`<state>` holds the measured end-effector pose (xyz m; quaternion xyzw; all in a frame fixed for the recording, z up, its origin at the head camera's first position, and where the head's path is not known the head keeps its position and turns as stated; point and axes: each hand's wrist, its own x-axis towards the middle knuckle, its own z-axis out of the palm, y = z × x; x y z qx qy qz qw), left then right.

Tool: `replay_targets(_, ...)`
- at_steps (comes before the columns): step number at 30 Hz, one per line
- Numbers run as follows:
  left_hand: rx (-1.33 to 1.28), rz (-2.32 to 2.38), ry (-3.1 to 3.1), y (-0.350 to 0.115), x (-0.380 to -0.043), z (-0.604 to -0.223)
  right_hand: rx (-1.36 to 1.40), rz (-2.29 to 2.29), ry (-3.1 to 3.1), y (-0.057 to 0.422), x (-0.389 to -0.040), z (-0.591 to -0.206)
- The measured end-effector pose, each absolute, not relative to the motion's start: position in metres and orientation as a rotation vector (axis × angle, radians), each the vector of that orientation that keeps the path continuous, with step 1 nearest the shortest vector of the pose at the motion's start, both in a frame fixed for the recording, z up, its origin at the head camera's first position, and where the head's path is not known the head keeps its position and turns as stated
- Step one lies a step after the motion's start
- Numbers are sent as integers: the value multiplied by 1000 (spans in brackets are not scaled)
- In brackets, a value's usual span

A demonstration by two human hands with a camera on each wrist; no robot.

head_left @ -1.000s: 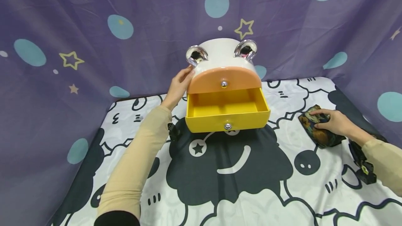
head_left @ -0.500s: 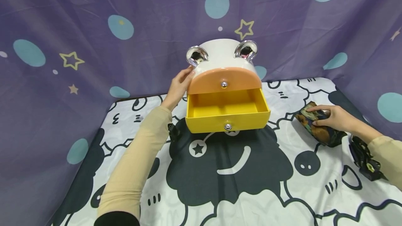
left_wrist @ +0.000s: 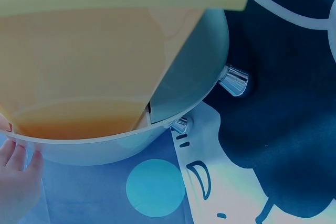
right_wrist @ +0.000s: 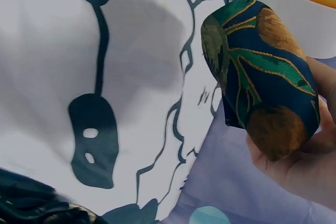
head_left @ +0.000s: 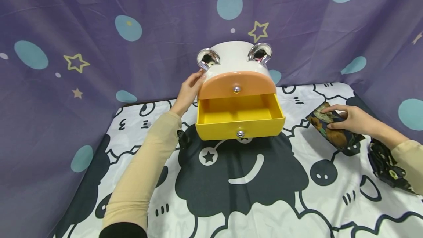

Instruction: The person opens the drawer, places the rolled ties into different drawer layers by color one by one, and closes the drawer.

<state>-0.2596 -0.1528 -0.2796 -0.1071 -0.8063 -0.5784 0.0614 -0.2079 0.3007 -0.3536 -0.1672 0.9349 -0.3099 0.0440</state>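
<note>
A white frog-shaped drawer box [head_left: 232,54] with chrome eyes stands at the back middle in the head view. Its orange upper drawer [head_left: 218,86] is closed and its yellow lower drawer [head_left: 211,130] is pulled out with a bare inside. My left hand [head_left: 188,93] rests its fingers against the box's left side; in the left wrist view, fingertips lie at the white rim. At the right, my right hand [head_left: 355,120] pinches a folded dark cloth [right_wrist: 273,77] with green leaves and brown patches between thumb and fingers. The cloth is close over the table.
A crumpled dark bundle [head_left: 384,164] with a yellowish spot lies beside the right wrist. The table has a black-and-white cartoon cloth [head_left: 274,216]. Behind rises a purple curtain [head_left: 165,28] with stars and blue dots.
My right hand has moved slightly left and farther back, carrying the folded cloth along and tilting it. More of the dark bundle shows. My left hand and the box have stayed put.
</note>
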Motion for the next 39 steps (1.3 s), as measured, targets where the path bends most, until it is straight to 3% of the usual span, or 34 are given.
replay_targets(10,-319,-1753,-2431,-152,-260,-280,-499,-954,2819,291,-208,-335)
replay_targets(17,-334,-1755,-2420,-161,-281,-299,-504,-913,2800,284,-210,-323)
replay_targets(39,-324,-1750,-2424,-161,-281,-299,-581,-940,2734,262,-216,-281)
